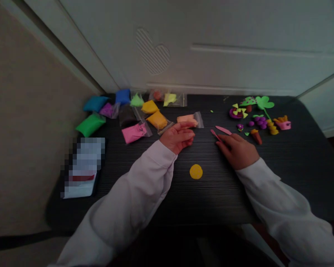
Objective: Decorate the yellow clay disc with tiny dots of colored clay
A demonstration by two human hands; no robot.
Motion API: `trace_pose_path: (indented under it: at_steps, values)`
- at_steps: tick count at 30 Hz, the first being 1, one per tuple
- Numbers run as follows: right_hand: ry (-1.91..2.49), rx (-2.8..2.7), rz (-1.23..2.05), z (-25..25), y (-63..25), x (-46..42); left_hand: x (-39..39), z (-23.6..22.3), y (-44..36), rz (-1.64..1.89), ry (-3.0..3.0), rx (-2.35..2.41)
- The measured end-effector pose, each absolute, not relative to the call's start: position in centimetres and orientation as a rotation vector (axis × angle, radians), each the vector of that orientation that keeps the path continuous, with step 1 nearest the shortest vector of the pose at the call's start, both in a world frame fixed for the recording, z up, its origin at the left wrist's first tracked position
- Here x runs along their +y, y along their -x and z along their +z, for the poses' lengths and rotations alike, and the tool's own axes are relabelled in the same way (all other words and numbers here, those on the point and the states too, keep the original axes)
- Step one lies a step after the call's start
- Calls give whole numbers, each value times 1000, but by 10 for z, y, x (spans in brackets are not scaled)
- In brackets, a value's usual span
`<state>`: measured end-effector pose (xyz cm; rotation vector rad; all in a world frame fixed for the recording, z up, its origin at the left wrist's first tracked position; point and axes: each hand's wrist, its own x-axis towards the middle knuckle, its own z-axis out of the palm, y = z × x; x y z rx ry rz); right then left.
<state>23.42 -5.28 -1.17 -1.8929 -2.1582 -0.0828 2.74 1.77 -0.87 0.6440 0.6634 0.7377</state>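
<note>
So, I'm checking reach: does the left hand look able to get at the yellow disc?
Probably yes: the yellow disc lies uncovered on the table, close to the left hand, with nothing visible between them.

Peach clay packet [189, 117]: partly hidden by left hand [179, 136]. Slim pink tool [214, 133]: lower end concealed in right hand [239, 151]. Flat rectangular object [85, 167]: upper face pixelated, illegible. Green speck [212, 111]: too small to identify. Pale sleeves [143, 181]: both cropped by the bottom edge.
</note>
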Motion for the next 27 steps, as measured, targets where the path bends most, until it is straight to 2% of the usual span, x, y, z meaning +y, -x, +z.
trace_pose_path:
  at_steps: [4,11,27]
  values:
    - [1823,-2059,-56,-7,-234,-53,16,-8,-29,753,-660,679]
    - [1381,-2190,61,22,-192,-41,11,-11,-31,782,-745,691]
    - [1295,-2137,19,13,-190,-41,12,-12,-29,724,-856,744]
